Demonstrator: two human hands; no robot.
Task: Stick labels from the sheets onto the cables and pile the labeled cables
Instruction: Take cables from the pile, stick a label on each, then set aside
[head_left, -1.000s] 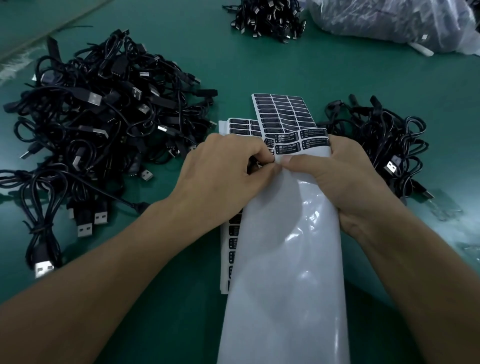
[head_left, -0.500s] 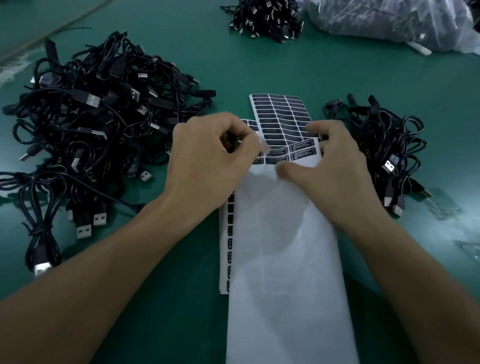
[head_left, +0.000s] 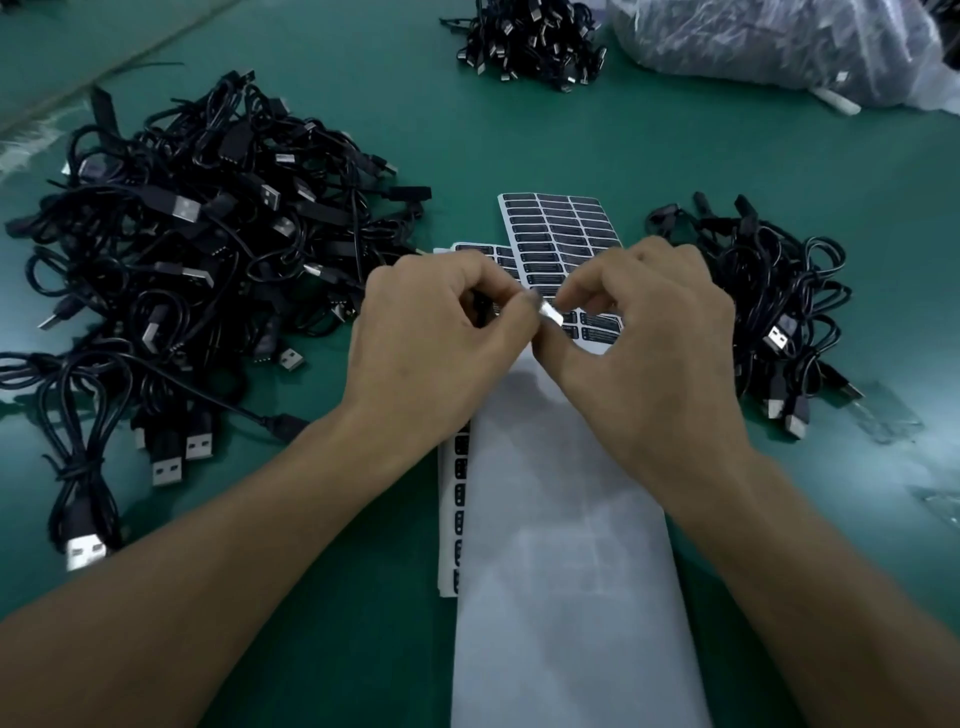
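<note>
Bag (head_left: 779, 47) of clear plastic sits far off on the right, with dark things inside, too blurry to name. The left hand (head_left: 441, 343) and right hand (head_left: 649, 358) meet above the label sheets (head_left: 561, 234). Both pinch one small label (head_left: 549, 313) between their fingertips. A big pile of black cables (head_left: 197, 260) lies left of the hands, a smaller pile (head_left: 769, 312) right.

Worktop (head_left: 519, 145): label sheets (head_left: 561, 228) at centre, one overlapping another. Large cable pile (head_left: 197, 270) left of sheets, smaller pile (head_left: 769, 312) right. Behind: third cable pile (head_left: 530, 41), plastic bag (head_left: 779, 47) to its right.
</note>
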